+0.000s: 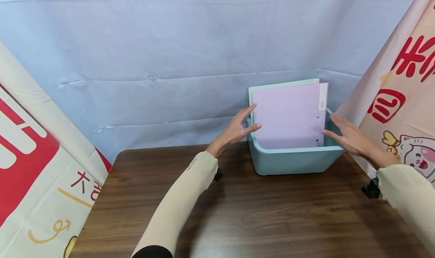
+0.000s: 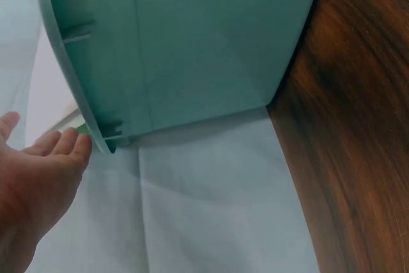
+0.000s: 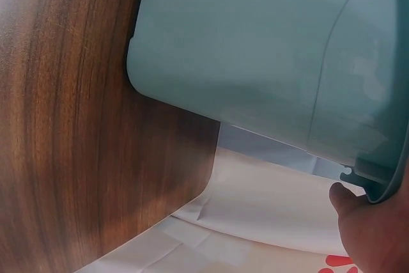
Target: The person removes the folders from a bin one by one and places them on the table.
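Note:
A lilac file folder (image 1: 287, 116) with a white label and two rivets stands upright in a blue-green plastic bin (image 1: 295, 161). Behind it, a pale green folder (image 1: 283, 85) shows only along its top and left edge. My left hand (image 1: 236, 125) is at the folder's left edge, fingers extended and thumb apart; in the left wrist view its fingertips (image 2: 67, 142) are close to the bin's rim. At the bin's right end, my right hand (image 1: 350, 137) lies over the rim with fingers spread, thumb toward the lilac folder's right edge.
The bin stands at the back right of a dark wooden table (image 1: 272, 212). A light blue cloth (image 1: 170, 61) hangs behind, and printed banners (image 1: 408, 110) flank both sides, the right one close to my right forearm.

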{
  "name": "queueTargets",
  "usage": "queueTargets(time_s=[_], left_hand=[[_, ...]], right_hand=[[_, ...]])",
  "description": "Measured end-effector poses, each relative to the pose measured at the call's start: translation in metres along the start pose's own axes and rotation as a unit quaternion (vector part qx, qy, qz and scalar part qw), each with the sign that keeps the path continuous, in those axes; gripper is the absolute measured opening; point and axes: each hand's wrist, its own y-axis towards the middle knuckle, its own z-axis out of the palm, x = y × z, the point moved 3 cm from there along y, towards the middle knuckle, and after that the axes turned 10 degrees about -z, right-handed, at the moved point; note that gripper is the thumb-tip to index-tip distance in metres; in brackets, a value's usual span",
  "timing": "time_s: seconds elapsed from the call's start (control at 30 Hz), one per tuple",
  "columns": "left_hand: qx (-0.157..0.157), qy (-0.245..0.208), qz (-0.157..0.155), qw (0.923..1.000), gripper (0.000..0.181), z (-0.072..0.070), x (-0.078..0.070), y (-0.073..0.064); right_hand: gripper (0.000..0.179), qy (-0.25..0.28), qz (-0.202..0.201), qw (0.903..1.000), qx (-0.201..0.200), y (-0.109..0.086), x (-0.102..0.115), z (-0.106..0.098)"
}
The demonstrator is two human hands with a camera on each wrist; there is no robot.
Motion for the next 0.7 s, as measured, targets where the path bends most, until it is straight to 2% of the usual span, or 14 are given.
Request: queueTargets(time_s=[0.2, 0.47, 0.7], left_hand=[[0.001, -0.012, -0.003, 0.9999, 0.08, 0.003, 0.001, 0.005], [0.0, -0.056, -0.001, 0.9984, 0.078, 0.008, -0.001, 0.018], [-0.003, -0.072, -0.024, 0.9971, 0.081, 0.007, -0.004, 0.027]], right_hand=[[0.094, -0.001, 0.004, 1.0, 0.002, 0.0, -0.001, 0.0], [0.094, 0.003, 0.01, 0.9999, 0.001, 0.0, -0.001, 0.0], [0.094, 0.011, 0.007, 0.9999, 0.001, 0.0, -0.001, -0.001]])
